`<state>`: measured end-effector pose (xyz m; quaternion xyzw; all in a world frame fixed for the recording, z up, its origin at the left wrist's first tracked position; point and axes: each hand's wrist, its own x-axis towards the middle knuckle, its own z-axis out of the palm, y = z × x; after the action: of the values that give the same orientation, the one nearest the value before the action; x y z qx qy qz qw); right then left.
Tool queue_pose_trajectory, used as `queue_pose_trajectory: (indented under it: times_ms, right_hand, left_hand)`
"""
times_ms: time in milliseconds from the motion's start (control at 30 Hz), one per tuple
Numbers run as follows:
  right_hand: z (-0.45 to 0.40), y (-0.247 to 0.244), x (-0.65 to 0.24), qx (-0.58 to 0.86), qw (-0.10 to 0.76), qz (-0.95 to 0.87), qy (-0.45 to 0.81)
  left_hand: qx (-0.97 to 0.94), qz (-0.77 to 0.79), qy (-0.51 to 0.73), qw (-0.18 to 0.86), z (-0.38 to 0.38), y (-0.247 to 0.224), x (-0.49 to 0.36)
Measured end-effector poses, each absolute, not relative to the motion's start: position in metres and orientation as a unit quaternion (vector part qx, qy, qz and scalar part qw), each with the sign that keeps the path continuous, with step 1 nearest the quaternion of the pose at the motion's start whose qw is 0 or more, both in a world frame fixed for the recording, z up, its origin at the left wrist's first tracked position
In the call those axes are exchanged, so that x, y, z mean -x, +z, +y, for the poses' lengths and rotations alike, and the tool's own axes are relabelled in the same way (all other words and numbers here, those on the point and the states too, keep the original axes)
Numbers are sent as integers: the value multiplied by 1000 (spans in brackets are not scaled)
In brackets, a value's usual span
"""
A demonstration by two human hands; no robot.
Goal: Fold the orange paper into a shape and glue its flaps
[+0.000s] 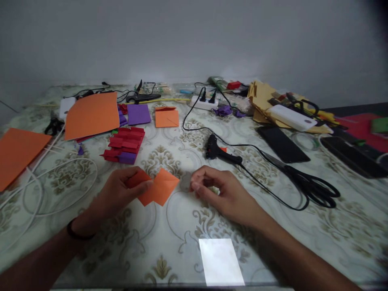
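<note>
My left hand (124,186) pinches a folded piece of orange paper (163,186) between thumb and fingers, a little above the patterned table cover. The paper has pointed corners and a crease across its upper right part. To the right of it, apart from the paper, is my right hand (220,190), its fingers curled in toward the thumb with nothing visible in them. Beyond my hands lie a red and purple folded paper strip (127,141), a folded orange paper square (167,117) and a purple paper square (138,114). Behind my right hand rests a black glue gun (222,151).
Black-handled scissors (312,186) and a dark phone (283,144) lie at the right. Orange sheets (92,116) and a looped white cable (91,190) are at the left. A white power strip (203,102) stands near the wall; a white paper (221,260) is at the front edge.
</note>
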<state>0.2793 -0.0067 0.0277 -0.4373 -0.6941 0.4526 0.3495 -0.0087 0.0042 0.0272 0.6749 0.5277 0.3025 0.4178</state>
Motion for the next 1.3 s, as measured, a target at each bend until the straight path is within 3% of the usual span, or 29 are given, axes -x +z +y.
queue_pose_trajectory:
  times_ms: [167,400,667,1300]
  right_hand:
    - [-21,18,-258,443,323,-656,519]
    - [-30,11,-247,450,322,-682,479]
    - [-29,9,-249,456,291,-687,485]
    - [-17,20,-267,440,316,-639,547]
  left_hand:
    - [-725,507,260,387,-9,23,-6]
    - [-756,485,190,395,-20,19,-16]
    - [-746,492,177,413,-19,23,-18]
    - [-669,524,236,472,-10,23,-3]
